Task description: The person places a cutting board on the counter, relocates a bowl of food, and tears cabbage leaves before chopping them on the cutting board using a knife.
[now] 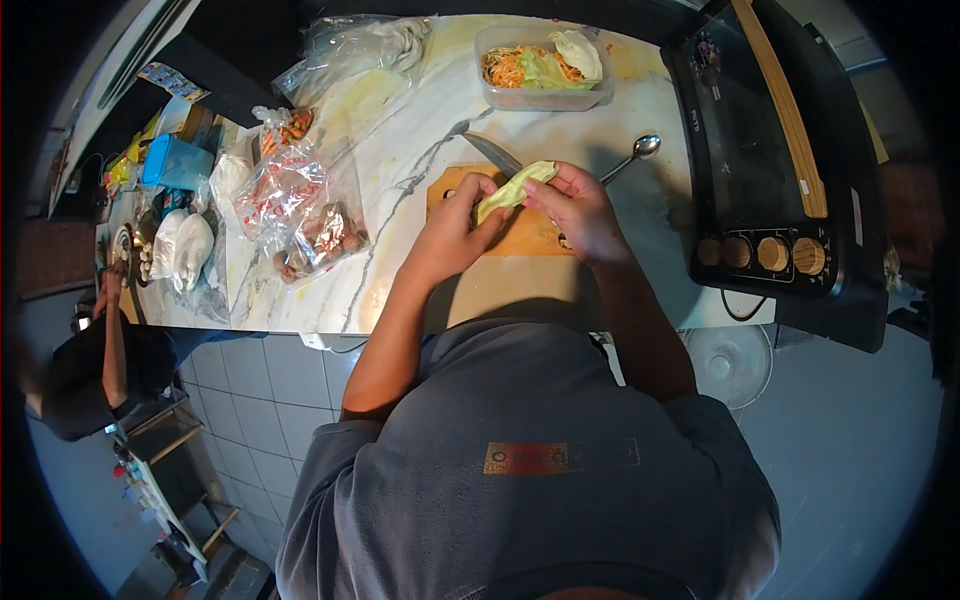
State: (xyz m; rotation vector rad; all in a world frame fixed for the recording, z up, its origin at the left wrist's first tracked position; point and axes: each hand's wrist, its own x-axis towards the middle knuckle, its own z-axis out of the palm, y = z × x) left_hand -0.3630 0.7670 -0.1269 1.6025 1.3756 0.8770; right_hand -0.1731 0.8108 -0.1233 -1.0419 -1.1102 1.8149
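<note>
Over a wooden cutting board (520, 240), my left hand (452, 225) pinches one end of a pale green cabbage leaf (515, 192) that looks folded or rolled. At its other end, my right hand (582, 212) closes its fingers on the same leaf. Any filling inside it is hidden. Behind the leaf lies a knife (490, 152), its blade pointing away to the left. A metal spoon (633, 158) rests to the right of my right hand. Farther back stands a clear plastic container (545, 98) with shredded orange vegetables and cabbage leaves in it.
A black toaster oven (770, 190) with wooden knobs takes up the right of the marble-look counter (400, 130). Plastic bags of food (310, 200) lie at left, another bag (370, 45) behind. A blue tub (175, 160) and a co-worker (95, 360) are at far left.
</note>
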